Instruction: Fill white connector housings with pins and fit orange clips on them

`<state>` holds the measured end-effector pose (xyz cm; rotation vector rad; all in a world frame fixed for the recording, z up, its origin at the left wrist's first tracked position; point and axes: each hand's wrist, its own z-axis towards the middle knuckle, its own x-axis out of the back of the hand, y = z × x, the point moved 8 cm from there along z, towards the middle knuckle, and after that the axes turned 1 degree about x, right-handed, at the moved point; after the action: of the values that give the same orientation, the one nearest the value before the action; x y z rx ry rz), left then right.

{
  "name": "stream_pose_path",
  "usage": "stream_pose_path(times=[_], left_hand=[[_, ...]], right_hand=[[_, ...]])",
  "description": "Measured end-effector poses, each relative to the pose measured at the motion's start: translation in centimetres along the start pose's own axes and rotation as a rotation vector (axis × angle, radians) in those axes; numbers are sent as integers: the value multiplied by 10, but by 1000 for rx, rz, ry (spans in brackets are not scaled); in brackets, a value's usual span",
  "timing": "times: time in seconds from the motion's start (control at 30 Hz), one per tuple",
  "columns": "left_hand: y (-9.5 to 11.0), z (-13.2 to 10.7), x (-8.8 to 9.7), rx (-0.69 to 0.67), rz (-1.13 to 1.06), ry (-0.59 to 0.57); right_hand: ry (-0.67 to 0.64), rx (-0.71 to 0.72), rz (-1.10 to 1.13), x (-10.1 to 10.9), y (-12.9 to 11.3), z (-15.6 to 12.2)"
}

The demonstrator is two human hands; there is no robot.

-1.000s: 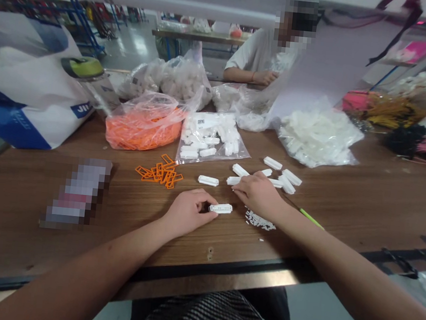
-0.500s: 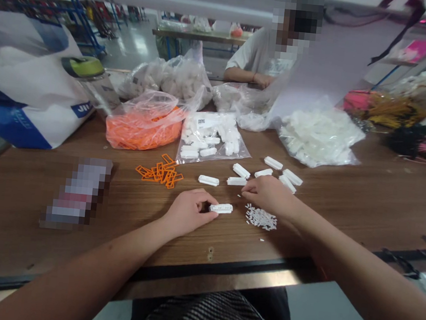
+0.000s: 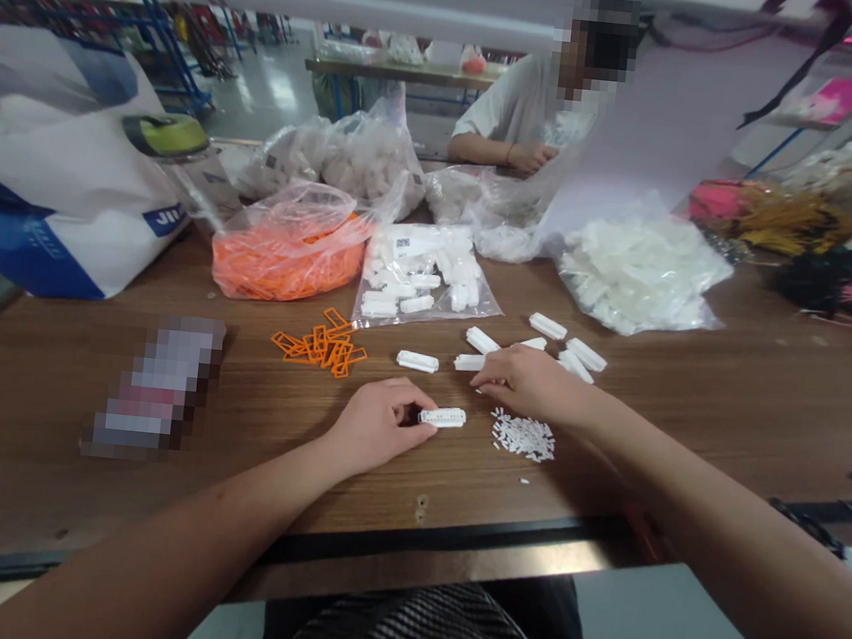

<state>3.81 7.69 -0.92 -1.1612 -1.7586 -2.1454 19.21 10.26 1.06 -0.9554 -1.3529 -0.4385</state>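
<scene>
Between the thumb and fingers of my left hand [image 3: 378, 420] is a white connector housing [image 3: 445, 418], lying on the table with its row of small holes facing up. My right hand [image 3: 530, 380] hovers to the right of it, fingers pinched together; whether a small piece sits in them is too small to see. Just below that hand lies a pile of tiny white pins [image 3: 524, 437]. One loose white pin [image 3: 524, 481] rests apart, nearer the table edge. Several more white housings [image 3: 417, 361] lie behind my hands, some partly covered by my right hand.
Orange rectangular frames [image 3: 322, 345] lie loose at left of centre, before a bag of orange pieces [image 3: 288, 256]. Behind are a bag of white housings [image 3: 430, 275] and a bag of whitish parts [image 3: 642, 270]. A bottle [image 3: 185, 161] stands far left. A person [image 3: 506, 116] sits opposite.
My right hand has shifted slightly left, towards the housing, and its fingertips point lower. My left hand and the housing have stayed in place.
</scene>
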Motion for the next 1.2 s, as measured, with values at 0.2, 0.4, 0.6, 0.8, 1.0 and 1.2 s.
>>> stream_pose_path(times=[0.2,0.4,0.6,0.8,1.0,1.2], left_hand=[[0,1,0,0,-4,4],[0,0,0,10,-20,2],[1,0,1,-7,-4,3],[-1,1,0,-12,-4,8],[-2,-1,-1,-18,0,3],[-3,-1,-1,-18,-7,9]], right_hand=[[-45,6,52,-2,1,-1],[-40,-102,32,-3,8,0],[45,-190,74,0,10,-9],[139,-146,552,-5,-21,-14],[178,-40,428,-9,-38,-12],[209,-24,388,-8,-38,-13]])
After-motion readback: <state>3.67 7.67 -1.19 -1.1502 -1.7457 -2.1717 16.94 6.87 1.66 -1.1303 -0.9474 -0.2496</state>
